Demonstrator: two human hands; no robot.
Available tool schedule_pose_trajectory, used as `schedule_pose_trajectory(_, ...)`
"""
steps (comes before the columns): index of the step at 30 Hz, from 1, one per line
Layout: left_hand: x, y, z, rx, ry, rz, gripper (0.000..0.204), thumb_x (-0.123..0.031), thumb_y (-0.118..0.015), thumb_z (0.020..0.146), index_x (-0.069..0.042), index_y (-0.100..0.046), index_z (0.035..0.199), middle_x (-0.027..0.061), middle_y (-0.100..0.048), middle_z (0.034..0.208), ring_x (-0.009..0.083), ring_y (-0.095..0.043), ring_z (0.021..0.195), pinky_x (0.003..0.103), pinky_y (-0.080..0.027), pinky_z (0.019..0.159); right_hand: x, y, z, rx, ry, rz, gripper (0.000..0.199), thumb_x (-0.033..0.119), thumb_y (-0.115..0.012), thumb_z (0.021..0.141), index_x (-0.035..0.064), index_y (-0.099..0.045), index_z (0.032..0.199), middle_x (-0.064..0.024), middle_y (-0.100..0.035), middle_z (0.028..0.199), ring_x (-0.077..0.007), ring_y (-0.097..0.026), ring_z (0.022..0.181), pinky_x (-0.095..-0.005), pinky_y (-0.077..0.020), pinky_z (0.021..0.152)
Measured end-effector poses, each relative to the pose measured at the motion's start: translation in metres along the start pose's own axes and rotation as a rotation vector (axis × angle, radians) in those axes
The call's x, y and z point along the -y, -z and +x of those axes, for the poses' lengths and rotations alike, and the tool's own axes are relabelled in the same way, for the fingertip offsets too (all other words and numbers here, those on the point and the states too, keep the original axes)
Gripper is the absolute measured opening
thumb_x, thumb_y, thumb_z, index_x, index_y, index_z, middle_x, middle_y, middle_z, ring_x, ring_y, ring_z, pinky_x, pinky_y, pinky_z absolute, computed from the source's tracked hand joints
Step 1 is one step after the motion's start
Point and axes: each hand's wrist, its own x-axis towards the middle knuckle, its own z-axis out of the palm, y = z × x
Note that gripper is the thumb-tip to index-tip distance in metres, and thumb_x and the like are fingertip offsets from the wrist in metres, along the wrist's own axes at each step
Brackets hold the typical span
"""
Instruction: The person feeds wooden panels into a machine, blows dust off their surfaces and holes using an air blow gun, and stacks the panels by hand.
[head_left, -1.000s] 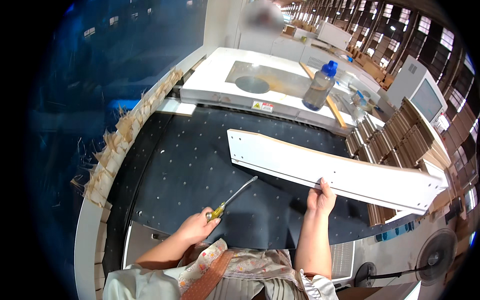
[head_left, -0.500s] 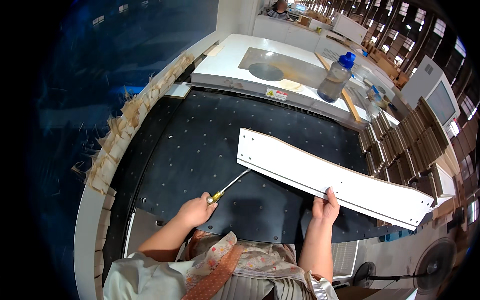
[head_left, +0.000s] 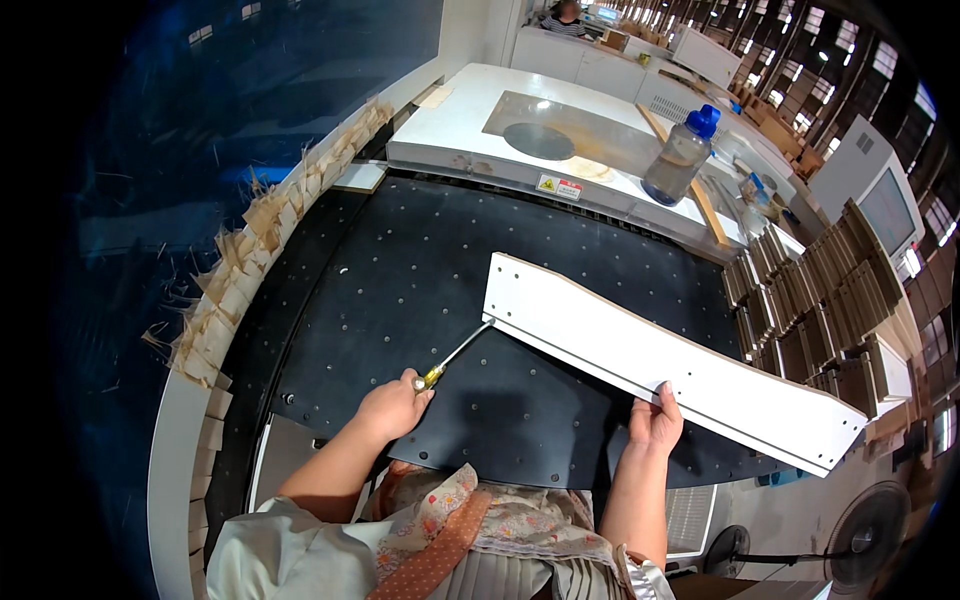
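My left hand point(head_left: 393, 406) is closed around the yellow handle of a screwdriver point(head_left: 458, 353). The screwdriver's shaft points up and right, and its tip meets the lower left corner of a long white panel point(head_left: 600, 335). This panel has a curved upper edge, a dark groove along its lower edge and small holes near both ends. My right hand point(head_left: 656, 418) grips the panel's lower edge near the middle, with the thumb on the white face and the fingers hidden behind. The panel slants down to the right above a black table point(head_left: 400, 260) dotted with small studs.
Stacked panel pieces point(head_left: 820, 300) stand at the right. On the white machine top at the back are a blue-capped water bottle point(head_left: 675, 160) and a wooden strip point(head_left: 708, 212). A frayed fringe point(head_left: 260, 225) borders the left side. A fan point(head_left: 865, 535) is at lower right; a person point(head_left: 565, 20) sits far off.
The panel has tilted slightly, its right end lower and its left end a little to the right. The screwdriver tip has moved up and left, toward the panel's corner.
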Motion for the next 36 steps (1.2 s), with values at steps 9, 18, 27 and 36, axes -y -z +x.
schedule_pose_trajectory(9,0.003,0.004,0.015,-0.031,-0.01,0.005,0.037,-0.036,-0.045,0.093,0.0,-0.045,0.104,0.0207,-0.064,0.084,0.0397,-0.062,0.082,0.048,-0.048,0.072,0.002,0.008,0.002,-0.017,-0.004,0.005,0.048,-0.009,-0.06,0.076,-0.003,-0.047,0.122,-0.0139,-0.057,0.118,-0.0282,-0.055,0.109,-0.0457,-0.0422,0.1)
schedule_pose_trajectory(18,0.0,0.011,0.018,0.09,0.043,-0.148,0.037,-0.036,-0.046,0.093,0.0,-0.046,0.103,0.0208,-0.063,0.081,0.0402,-0.06,0.081,0.046,-0.047,0.071,0.004,0.022,0.008,-0.033,-0.008,0.017,0.051,-0.009,-0.06,0.076,-0.002,-0.046,0.124,-0.0138,-0.056,0.119,-0.0292,-0.054,0.111,-0.0468,-0.0414,0.1)
schedule_pose_trajectory(27,0.0,0.016,0.006,0.101,0.028,-0.153,0.037,-0.035,-0.048,0.093,0.001,-0.046,0.103,0.0215,-0.062,0.08,0.0405,-0.06,0.08,0.047,-0.046,0.07,0.003,0.025,0.01,-0.045,0.021,-0.021,0.051,-0.009,-0.06,0.076,-0.0019,-0.046,0.124,-0.0135,-0.056,0.119,-0.0288,-0.054,0.11,-0.047,-0.0418,0.1)
schedule_pose_trajectory(36,-0.007,0.003,0.012,0.099,-0.074,-0.126,0.037,-0.036,-0.047,0.093,0.0,-0.046,0.101,0.0229,-0.062,0.08,0.0411,-0.06,0.079,0.047,-0.046,0.07,0.003,0.03,0.007,-0.021,-0.015,0.001,0.051,-0.01,-0.06,0.074,-0.0017,-0.047,0.123,-0.0135,-0.057,0.118,-0.0289,-0.054,0.11,-0.0466,-0.0419,0.1)
